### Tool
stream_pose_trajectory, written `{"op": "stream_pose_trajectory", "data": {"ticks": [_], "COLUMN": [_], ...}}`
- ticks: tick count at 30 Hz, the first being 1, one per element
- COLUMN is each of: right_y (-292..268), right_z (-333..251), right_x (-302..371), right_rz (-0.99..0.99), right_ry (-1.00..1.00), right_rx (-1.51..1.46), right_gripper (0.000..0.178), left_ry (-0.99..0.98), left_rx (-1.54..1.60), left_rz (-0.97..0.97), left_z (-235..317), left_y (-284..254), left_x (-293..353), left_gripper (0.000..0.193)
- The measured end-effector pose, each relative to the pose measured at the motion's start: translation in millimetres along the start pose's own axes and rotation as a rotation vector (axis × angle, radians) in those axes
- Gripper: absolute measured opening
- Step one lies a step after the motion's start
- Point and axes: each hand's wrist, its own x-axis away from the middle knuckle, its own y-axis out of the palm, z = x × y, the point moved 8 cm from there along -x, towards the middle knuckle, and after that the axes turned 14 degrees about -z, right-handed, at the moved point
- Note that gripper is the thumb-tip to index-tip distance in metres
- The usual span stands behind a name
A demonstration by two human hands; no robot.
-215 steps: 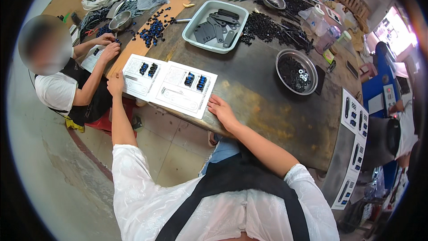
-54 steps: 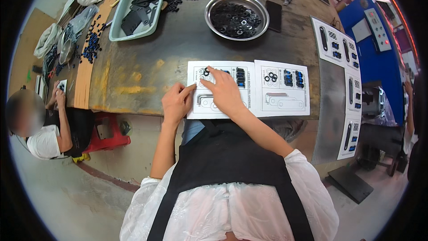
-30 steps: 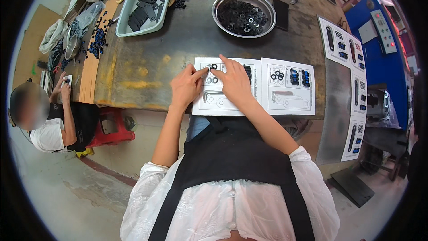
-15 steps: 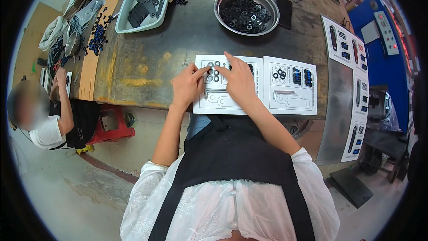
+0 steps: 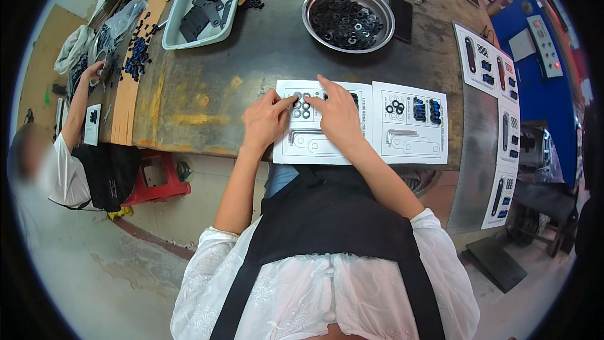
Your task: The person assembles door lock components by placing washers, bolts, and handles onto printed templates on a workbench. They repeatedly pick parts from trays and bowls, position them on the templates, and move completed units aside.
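Observation:
A white printed card (image 5: pixel 327 156) lies at the table's near edge in front of me. My left hand (image 5: pixel 266 117) rests over its left border, index finger stretched out to the washers (image 5: pixel 306 106) in the card's upper left part; the other fingers are curled. From the right, my right hand (image 5: pixel 340 114) lies over the card, thumb at the same washers and index finger pointing away from me. Dark pieces beside the right hand are partly hidden by it. L-shaped hex keys (image 5: pixel 306 131) lie below the washers. Neither hand visibly grips anything.
A second card (image 5: pixel 409 154) with black rings, blue-black bolts and hex keys adjoins on the right. Beyond are a steel bowl (image 5: pixel 306 19) of washers, a black phone (image 5: pixel 401 20) and a pale bin (image 5: pixel 228 33) of black plates. More filled cards (image 5: pixel 503 167) lie right. A co-worker (image 5: pixel 69 170) sits left.
My hands stay almost in place at the washers. The co-worker at the left has stretched an arm away toward a metal bowl, uncovering a small card on the table.

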Motion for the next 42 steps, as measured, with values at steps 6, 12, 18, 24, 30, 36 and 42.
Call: {"op": "stream_pose_trajectory", "data": {"ticks": [6,12,18,24,30,36,42], "right_y": [-61,-125,-112,-108,-105,-106,-106], "right_z": [38,110,119,122,124,125,125], "right_x": [19,109,133,137,144,153,148], "right_rz": [0.106,0.195,0.161,0.198,0.158,0.181,0.189], "right_ry": [0.144,0.378,0.384,0.321,0.358,0.361,0.371], "right_rx": [-0.221,0.119,0.207,0.186,0.141,0.109,0.095], "right_gripper": [0.056,0.041,0.032,0.045,0.044,0.041,0.041], "left_ry": [-0.059,0.311,0.537,0.512,0.442,0.478,0.432], "left_rx": [0.154,0.289,0.046,0.063,0.06,0.092,0.079], "left_rz": [0.07,-0.117,-0.175,-0.194,-0.261,-0.198,-0.278], "left_z": [3,106,181,189,190,203,198], "left_y": [-11,6,61,73,76,78,86], "left_x": [4,-28,-79,-83,-79,-73,-72], "left_gripper": [0.032,0.033,0.036,0.033,0.029,0.034,0.035]}}
